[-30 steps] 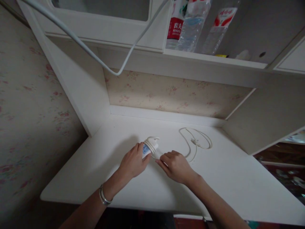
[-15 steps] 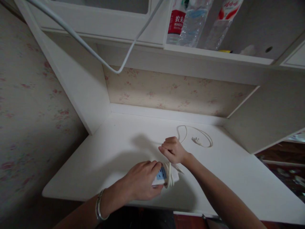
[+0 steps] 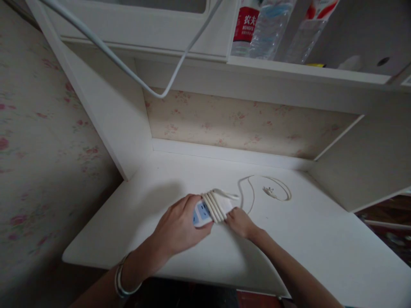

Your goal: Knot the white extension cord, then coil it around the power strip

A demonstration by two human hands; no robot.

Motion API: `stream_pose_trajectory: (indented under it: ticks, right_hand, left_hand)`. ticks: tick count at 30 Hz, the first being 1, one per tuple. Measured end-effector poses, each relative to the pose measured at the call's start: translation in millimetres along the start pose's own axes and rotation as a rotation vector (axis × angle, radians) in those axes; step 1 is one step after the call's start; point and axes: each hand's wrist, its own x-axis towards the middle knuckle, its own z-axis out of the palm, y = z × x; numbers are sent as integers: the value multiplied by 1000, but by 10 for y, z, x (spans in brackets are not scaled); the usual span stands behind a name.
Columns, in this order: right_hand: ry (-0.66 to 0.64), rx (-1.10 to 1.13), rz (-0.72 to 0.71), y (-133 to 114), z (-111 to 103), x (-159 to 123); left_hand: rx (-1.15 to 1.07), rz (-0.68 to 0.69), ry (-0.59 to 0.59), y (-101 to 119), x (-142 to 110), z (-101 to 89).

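Note:
My left hand (image 3: 180, 220) is wrapped round a white power strip (image 3: 202, 212) with blue socket faces, held tilted above the desk. Several turns of its cream cord (image 3: 214, 207) lie side by side round the strip's middle. At the strip's right end, my right hand (image 3: 240, 222) is closed on the cord, its fingertips partly hidden against the strip. The loose cord runs back from there over the desktop in a loop, ending at a plug (image 3: 269, 192).
The white desk (image 3: 180, 171) has side panels left and right. A shelf (image 3: 305, 70) above it carries several plastic bottles (image 3: 271, 32). A thick grey-white cable (image 3: 128, 77) hangs in front at the upper left.
My right hand has come down from above the strip to its lower right end. The strip has moved left and up, and the turns of cord now show more plainly.

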Motion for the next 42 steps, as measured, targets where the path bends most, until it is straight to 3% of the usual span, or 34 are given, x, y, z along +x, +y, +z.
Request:
stream_pose_trajectory:
  ticks: [4, 8, 13, 19, 22, 26, 32, 36, 42]
  right_hand:
    - [-11, -197, -27, -178, -103, -268]
    - [173, -386, -181, -318, -371, -320]
    - [413, -423, -351, -414, -689, -199]
    - [407, -406, -507, -577, -813, 27]
    - [385, -370, -504, -572, -827, 164]
    - [329, -235, -355, -423, -831, 292]
    - [229, 199, -184, -296, -704, 303]
    - [180, 441, 9, -284, -591, 256]
    - [70, 401, 115, -254, -345, 117]
  left_hand:
    - [175, -130, 89, -250, 205, 125]
    - [303, -97, 26, -343, 250, 375]
    - [294, -7, -106, -236, 156, 623]
    - [222, 112, -228, -26, 8, 785]
    - [214, 206, -257, 73, -70, 742]
    - [203, 288, -256, 160, -145, 508]
    - [122, 444, -298, 223, -207, 200]
    - [99, 394, -226, 220, -205, 96]
    - [159, 301, -121, 123, -117, 31]
